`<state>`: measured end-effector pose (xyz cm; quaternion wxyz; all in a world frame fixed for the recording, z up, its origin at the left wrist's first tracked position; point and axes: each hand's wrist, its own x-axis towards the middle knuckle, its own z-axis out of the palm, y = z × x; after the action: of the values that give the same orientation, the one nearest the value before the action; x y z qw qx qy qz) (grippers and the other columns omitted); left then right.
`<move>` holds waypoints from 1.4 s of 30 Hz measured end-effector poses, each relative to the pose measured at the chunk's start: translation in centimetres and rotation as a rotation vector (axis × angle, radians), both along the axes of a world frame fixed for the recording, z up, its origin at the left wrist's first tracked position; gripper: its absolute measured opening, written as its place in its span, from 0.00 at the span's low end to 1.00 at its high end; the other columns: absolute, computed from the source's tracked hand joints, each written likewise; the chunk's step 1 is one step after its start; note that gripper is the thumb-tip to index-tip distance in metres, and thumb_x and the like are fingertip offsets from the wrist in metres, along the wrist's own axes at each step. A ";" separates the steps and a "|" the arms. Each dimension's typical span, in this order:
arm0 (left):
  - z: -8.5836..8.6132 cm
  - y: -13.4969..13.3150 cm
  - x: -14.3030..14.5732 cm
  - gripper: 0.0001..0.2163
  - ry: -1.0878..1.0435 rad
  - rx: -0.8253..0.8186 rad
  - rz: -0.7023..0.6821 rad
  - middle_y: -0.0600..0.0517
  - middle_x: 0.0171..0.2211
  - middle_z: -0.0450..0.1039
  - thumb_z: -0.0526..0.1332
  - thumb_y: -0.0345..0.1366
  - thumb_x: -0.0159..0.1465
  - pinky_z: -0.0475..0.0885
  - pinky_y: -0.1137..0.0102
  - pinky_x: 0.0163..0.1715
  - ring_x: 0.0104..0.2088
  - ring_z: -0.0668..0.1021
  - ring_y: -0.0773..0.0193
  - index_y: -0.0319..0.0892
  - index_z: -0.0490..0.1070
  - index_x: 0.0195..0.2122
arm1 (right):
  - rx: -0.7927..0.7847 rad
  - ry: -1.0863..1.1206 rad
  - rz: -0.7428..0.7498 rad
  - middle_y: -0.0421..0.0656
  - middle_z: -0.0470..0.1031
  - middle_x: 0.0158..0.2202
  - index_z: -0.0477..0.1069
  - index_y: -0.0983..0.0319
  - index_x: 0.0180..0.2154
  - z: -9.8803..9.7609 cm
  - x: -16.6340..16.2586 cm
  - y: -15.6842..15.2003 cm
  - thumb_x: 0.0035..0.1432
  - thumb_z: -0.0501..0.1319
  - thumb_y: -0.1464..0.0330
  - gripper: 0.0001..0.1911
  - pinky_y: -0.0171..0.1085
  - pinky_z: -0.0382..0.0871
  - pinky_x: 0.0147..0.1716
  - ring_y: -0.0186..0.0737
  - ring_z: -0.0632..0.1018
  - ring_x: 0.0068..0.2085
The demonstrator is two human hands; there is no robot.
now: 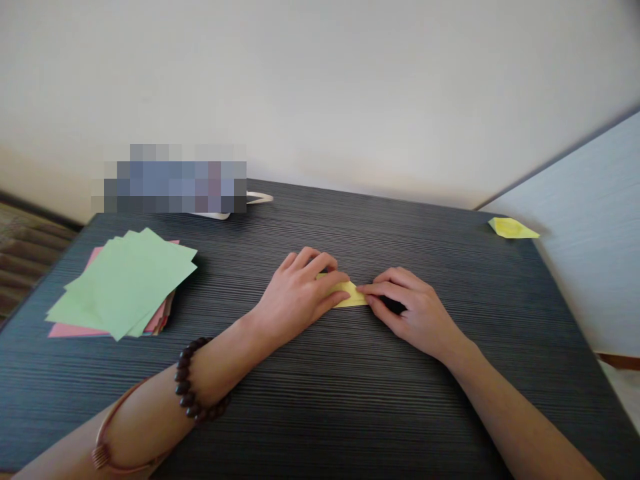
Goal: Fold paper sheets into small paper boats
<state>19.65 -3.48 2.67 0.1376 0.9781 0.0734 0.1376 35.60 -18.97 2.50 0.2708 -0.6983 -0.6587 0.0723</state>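
Observation:
A small piece of folded yellow paper [345, 293] lies on the dark table between my two hands. My left hand [305, 283] is over its left part, with thumb and fingers closed on it, so that part is mostly hidden. At the paper's right tip, my right hand [407, 303] pinches the corner between thumb and forefinger. A dark beaded bracelet [185, 383] and a thin reddish-brown band circle my left forearm.
Green and pink paper sheets [125, 280] lie in an uneven stack at the left of the table [320, 400]. Another folded yellow paper piece [513, 229] sits at the far right corner. A blurred-out object [175, 183] stands at the back left, against the wall.

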 end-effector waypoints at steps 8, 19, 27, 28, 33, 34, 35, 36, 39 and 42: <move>0.1 0.2 0.0 0.12 -0.007 -0.006 -0.034 0.49 0.43 0.70 0.54 0.43 0.66 0.64 0.63 0.43 0.44 0.68 0.58 0.44 0.72 0.44 | -0.007 0.022 -0.020 0.44 0.73 0.36 0.74 0.60 0.42 0.1 -0.1 0.0 0.60 0.57 0.71 0.11 0.40 0.69 0.38 0.38 0.73 0.37; 0.0 0.1 0.0 0.10 -0.048 0.002 -0.017 0.50 0.40 0.71 0.53 0.39 0.67 0.65 0.65 0.41 0.42 0.69 0.60 0.46 0.74 0.40 | 0.020 -0.053 -0.008 0.43 0.72 0.35 0.76 0.57 0.40 -0.1 -0.1 0.1 0.59 0.57 0.70 0.10 0.39 0.69 0.36 0.37 0.73 0.35; 0.0 -0.3 -0.1 0.10 -0.053 0.009 0.074 0.51 0.38 0.71 0.54 0.40 0.66 0.65 0.64 0.39 0.41 0.69 0.60 0.49 0.76 0.38 | 0.006 -0.005 -0.047 0.43 0.72 0.34 0.76 0.60 0.38 0.4 -0.4 0.0 0.56 0.58 0.73 0.10 0.38 0.70 0.37 0.36 0.74 0.35; 0.0 -0.3 -0.1 0.10 -0.051 0.007 0.077 0.51 0.37 0.71 0.54 0.39 0.66 0.65 0.64 0.40 0.41 0.69 0.60 0.49 0.76 0.38 | 0.003 0.001 -0.047 0.43 0.72 0.34 0.76 0.60 0.37 0.5 -0.4 0.0 0.56 0.58 0.73 0.10 0.38 0.70 0.36 0.36 0.74 0.34; 0.0 -0.4 -0.1 0.09 -0.073 0.004 0.094 0.51 0.37 0.71 0.56 0.39 0.65 0.65 0.65 0.39 0.40 0.69 0.60 0.49 0.76 0.38 | 0.008 -0.007 -0.048 0.41 0.72 0.31 0.75 0.61 0.34 0.7 -0.4 0.0 0.53 0.58 0.74 0.09 0.35 0.70 0.31 0.34 0.74 0.30; 0.0 -0.4 -0.1 0.09 -0.075 0.004 0.097 0.51 0.37 0.71 0.56 0.39 0.65 0.65 0.65 0.39 0.40 0.69 0.60 0.49 0.76 0.38 | 0.016 -0.012 -0.050 0.41 0.72 0.31 0.75 0.61 0.33 0.7 -0.4 0.0 0.53 0.58 0.74 0.08 0.35 0.70 0.31 0.34 0.73 0.29; 0.0 -0.4 -0.1 0.09 -0.075 0.003 0.098 0.51 0.37 0.71 0.56 0.39 0.65 0.65 0.65 0.39 0.40 0.69 0.60 0.49 0.76 0.37 | 0.025 -0.014 -0.052 0.41 0.72 0.31 0.75 0.61 0.33 0.7 -0.4 0.0 0.53 0.58 0.74 0.08 0.34 0.70 0.30 0.33 0.73 0.29; 0.0 -0.4 -0.1 0.09 -0.071 0.001 0.099 0.51 0.37 0.71 0.56 0.39 0.65 0.65 0.65 0.39 0.40 0.69 0.60 0.49 0.76 0.38 | 0.035 -0.014 -0.054 0.41 0.72 0.31 0.75 0.61 0.33 0.7 -0.5 0.0 0.53 0.58 0.74 0.08 0.34 0.70 0.30 0.33 0.73 0.29; 0.0 -0.3 -0.1 0.09 -0.054 -0.008 0.107 0.52 0.38 0.72 0.56 0.40 0.65 0.66 0.65 0.39 0.41 0.69 0.60 0.50 0.76 0.39 | 0.042 -0.014 -0.061 0.42 0.73 0.32 0.75 0.61 0.35 0.6 -0.7 0.3 0.55 0.58 0.73 0.08 0.34 0.70 0.31 0.33 0.73 0.30; 0.1 -0.2 -0.1 0.09 -0.048 -0.012 0.113 0.52 0.39 0.72 0.57 0.40 0.64 0.66 0.66 0.38 0.41 0.69 0.60 0.49 0.75 0.41 | 0.027 -0.051 -0.066 0.42 0.74 0.33 0.75 0.60 0.38 0.4 -0.8 0.5 0.57 0.57 0.72 0.10 0.36 0.70 0.32 0.34 0.73 0.30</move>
<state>19.59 -3.71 2.72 0.1373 0.9680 0.1263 0.1679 34.77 -18.46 2.94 0.2654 -0.7176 -0.6429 0.0366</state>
